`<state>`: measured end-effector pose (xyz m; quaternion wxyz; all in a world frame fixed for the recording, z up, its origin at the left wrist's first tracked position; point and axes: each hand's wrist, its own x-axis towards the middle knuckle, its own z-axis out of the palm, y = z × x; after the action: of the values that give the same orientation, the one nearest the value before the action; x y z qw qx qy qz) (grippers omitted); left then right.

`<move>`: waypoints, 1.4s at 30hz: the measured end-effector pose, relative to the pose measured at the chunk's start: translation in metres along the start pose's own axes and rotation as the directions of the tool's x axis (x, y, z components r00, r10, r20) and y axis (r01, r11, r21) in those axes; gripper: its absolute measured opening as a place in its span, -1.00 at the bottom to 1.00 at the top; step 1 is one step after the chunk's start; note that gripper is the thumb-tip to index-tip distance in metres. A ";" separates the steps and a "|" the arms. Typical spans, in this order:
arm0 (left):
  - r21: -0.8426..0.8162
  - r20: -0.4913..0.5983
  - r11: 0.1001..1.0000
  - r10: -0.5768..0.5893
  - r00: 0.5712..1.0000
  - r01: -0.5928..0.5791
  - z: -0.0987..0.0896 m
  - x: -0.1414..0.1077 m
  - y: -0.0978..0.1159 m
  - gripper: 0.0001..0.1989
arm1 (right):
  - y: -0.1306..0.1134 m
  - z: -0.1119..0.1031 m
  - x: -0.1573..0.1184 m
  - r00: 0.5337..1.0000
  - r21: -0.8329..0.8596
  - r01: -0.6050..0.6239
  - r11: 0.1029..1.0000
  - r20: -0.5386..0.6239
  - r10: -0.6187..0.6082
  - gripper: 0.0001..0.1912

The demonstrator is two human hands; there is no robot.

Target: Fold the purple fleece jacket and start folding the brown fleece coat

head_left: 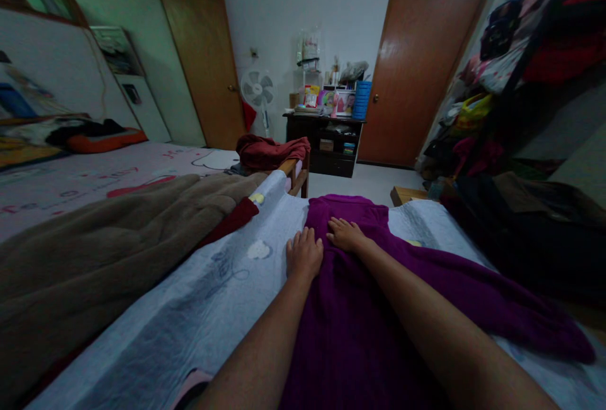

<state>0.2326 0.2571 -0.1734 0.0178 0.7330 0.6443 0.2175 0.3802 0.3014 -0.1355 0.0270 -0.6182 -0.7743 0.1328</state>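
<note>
Bedsheet [189,321], pale blue, lies under a purple cloth [350,296]. The cloth looks soft, floppy and light, so its edges should be good to grab. The left hand [303,256] rests at its left edge, the right hand [346,235] on top, fingers loose, gripping nothing.

Pink bedsheet [156,167], scattered printed letters [170,152], no whole word legible

L grip [304,255], R grip [345,234] palms-down, arms [426,309] fwd

White fan [258,89] beside dark cabinet [326,163], brown fleece blanket [118,249]
</note>
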 end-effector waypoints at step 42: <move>0.002 0.448 0.962 0.243 0.860 -0.273 0.017 0.106 0.019 -0.26 | 0.176 -0.073 -0.241 0.943 -0.194 -0.329 0.924 -0.014 0.333 -0.87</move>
<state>0.2642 0.3589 -0.1521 0.1112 0.8428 0.5260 0.0239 0.6189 0.1169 -0.0775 -0.0635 -0.7382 -0.6683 0.0656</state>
